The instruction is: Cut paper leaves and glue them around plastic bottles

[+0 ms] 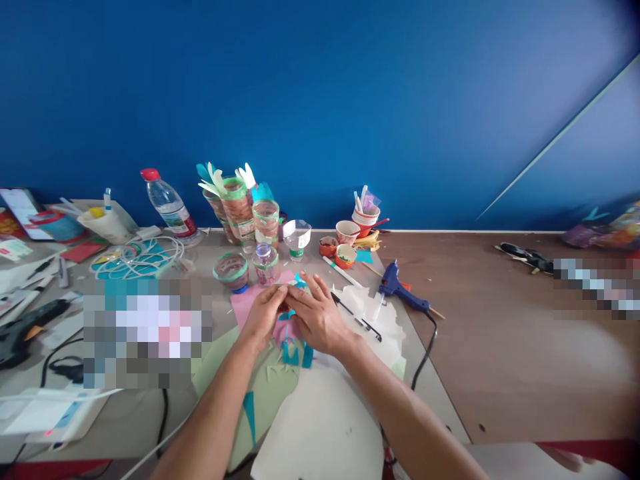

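Note:
My left hand [266, 312] is closed in a pinch, its thumb and fingertips meeting the right hand over the middle of the work area. My right hand [320, 315] bends across from the other side, index finger against the left thumb and other fingers stretched forward. Whatever sits between them is mostly hidden. Just under the hands show a crumpled pink piece [286, 332] and blue paper strips [290, 355]. Pink paper [244, 305] lies to the left, above green paper [270, 383]. A white sheet [320, 427] spreads between my forearms.
A blue glue gun [397, 285] with a black cord lies right of a black pen [371, 329]. Behind stand decorated cups [237, 207], a cut bottle top [297, 237], small paper cups [346, 256] and a water bottle [173, 208]. Cables [175, 257] and tools crowd the left.

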Tool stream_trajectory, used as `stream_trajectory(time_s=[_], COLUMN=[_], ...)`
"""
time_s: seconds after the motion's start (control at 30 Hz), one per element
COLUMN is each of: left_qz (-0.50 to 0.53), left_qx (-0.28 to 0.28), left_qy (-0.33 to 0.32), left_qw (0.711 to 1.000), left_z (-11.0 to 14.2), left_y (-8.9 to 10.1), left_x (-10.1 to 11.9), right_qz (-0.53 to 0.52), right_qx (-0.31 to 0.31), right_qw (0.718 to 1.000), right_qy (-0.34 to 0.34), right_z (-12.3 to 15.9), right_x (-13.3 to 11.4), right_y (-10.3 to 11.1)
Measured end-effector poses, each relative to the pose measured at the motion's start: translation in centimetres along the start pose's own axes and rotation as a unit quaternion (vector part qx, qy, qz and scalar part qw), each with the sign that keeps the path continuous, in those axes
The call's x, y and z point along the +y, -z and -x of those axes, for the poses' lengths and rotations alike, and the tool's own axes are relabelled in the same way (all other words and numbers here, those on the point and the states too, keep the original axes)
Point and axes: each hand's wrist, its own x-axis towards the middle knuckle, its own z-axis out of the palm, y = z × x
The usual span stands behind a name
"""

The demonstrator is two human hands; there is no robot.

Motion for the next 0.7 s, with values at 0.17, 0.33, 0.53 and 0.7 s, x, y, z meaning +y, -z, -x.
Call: stream_trajectory(time_s=[0.17, 0.33, 0.53, 0.7], left_qz=[-0.007, -0.028, -0.09, -0.094], left_qx=[0.019, -0.012, -0.056, -0.01], left_qy=[0.011, 0.007, 0.002, 0.002], left_qw=[1.0, 1.0, 0.994, 0.995], left_z=[0.0, 0.1, 0.3, 0.0], left_y=[-0.1, 0.0, -0.2, -0.1], left_x=[0.3, 0.2, 0.5, 0.3], right_qz=[-0.149, -0.438, -0.605, -0.619], right_qx=[0.167, 0.19, 0.155, 0.204], right_qw=[0.967, 0.8, 0.668, 0.642], right_qy=[-0.122, -0.364, -0.404, -0.404], right_z=[0.4, 0.3, -0.4, -0.5], right_x=[0.9, 2.3, 1.1, 1.5], right_y=[0.0, -0.3, 0.2, 0.8])
